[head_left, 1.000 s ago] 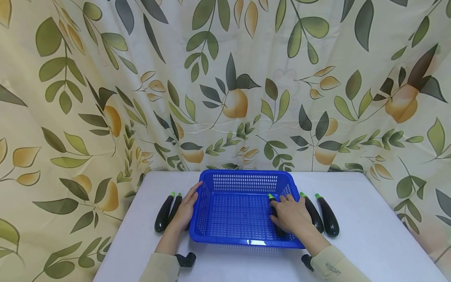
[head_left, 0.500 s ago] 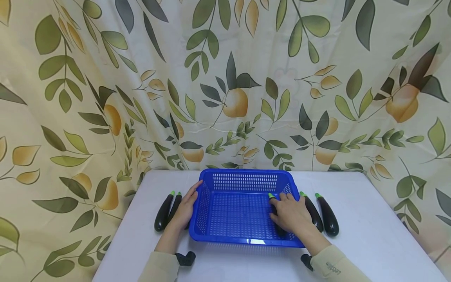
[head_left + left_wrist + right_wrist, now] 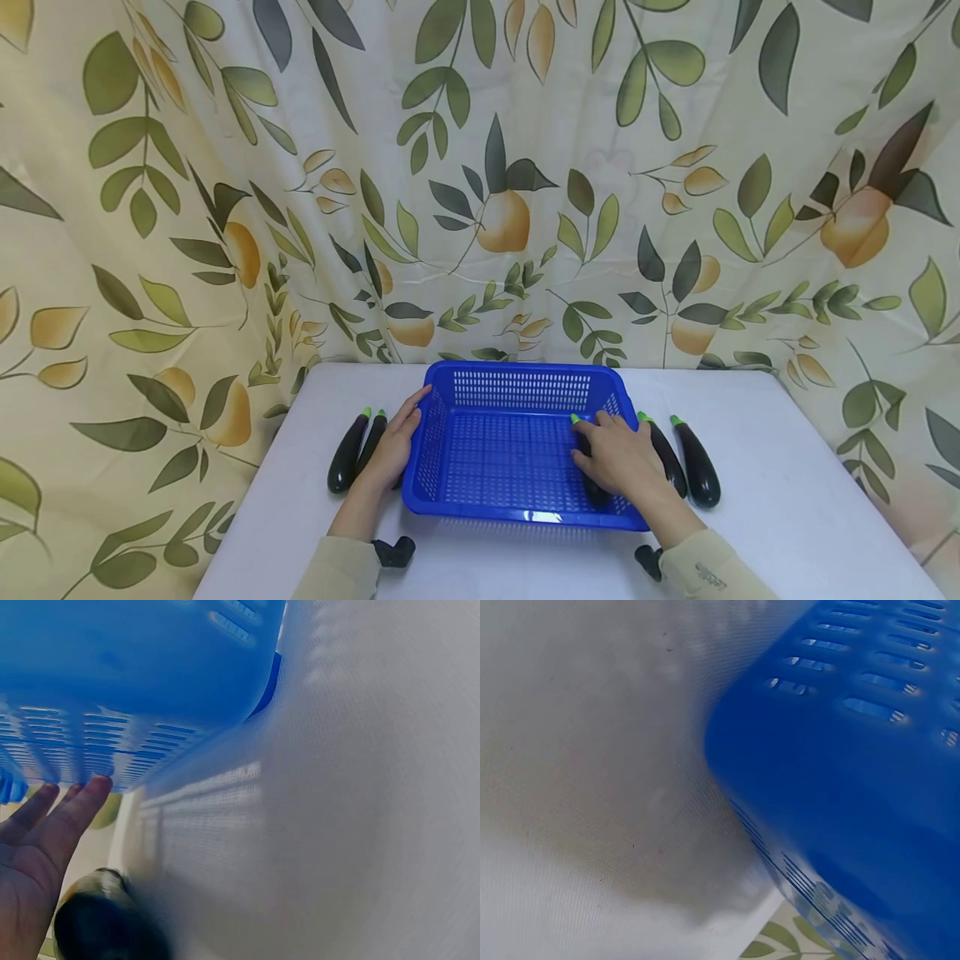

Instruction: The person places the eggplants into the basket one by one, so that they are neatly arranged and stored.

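1. The right hand [image 3: 618, 457] reaches over the basket's three o'clock wall, palm down, thumb and forefinger spread apart across the eggplant in the basket [image 3: 595, 492]. I cannot tell whether they pinch it or only rest on it; the right wrist view does not show the hand.
2. With twelve pointing away from the person, that eggplant lies at about nine o'clock from the right palm, partly under it. Its long axis runs from eleven, the green stem end, to five, the blunt end. The right hand is clearly nearer; the left is across the basket.
3. The left hand [image 3: 395, 450] lies against the basket's outer wall at nine o'clock, fingers stretched nearly straight, touching the mesh and curled round nothing.
4. The blue basket [image 3: 495, 458] sits between the hands, its long side running nine to three.
5. Just beyond the right hand, at three o'clock, lie the near eggplant [image 3: 670, 458] and the far eggplant [image 3: 699, 467], stems toward eleven.
6. Past the left hand, at nine, lie two more eggplants [image 3: 347, 457], stems toward one, on the white table [image 3: 780, 483].
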`<move>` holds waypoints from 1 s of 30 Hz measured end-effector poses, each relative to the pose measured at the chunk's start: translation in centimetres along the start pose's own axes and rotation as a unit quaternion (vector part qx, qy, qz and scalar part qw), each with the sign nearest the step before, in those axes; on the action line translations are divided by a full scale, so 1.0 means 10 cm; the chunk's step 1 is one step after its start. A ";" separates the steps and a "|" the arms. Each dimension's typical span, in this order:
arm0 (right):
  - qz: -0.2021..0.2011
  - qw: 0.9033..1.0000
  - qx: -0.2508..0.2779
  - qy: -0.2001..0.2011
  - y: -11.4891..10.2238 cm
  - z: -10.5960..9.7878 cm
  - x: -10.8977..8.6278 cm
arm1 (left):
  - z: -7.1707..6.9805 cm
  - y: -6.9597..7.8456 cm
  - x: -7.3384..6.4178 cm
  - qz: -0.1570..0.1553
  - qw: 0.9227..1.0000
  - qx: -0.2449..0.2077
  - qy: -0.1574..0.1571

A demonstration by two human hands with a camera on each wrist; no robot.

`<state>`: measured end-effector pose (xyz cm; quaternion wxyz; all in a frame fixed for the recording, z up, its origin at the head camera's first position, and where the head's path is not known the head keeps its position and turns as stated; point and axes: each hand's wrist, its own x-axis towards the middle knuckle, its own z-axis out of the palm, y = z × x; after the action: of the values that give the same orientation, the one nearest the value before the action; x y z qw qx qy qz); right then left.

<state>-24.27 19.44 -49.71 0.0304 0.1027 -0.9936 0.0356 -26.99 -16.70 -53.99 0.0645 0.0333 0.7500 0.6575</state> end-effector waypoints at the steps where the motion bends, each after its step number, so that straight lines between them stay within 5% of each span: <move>1: 0.002 1.000 0.005 0.000 0.00 -0.01 0.00 | 0.00 0.00 0.00 0.000 1.000 0.000 -0.001; 15: 0.027 0.995 0.087 0.031 0.03 -0.03 0.01 | 0.00 -0.02 0.01 -0.003 1.000 -0.005 0.002; 30: 0.020 0.972 0.212 0.100 0.14 -0.09 -0.02 | 0.01 0.01 -0.02 0.002 1.000 0.001 0.005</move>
<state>-24.28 20.94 -48.89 0.1063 0.0824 -0.9573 0.2559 -26.75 -16.57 -53.87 0.0591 0.0315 0.7510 0.6569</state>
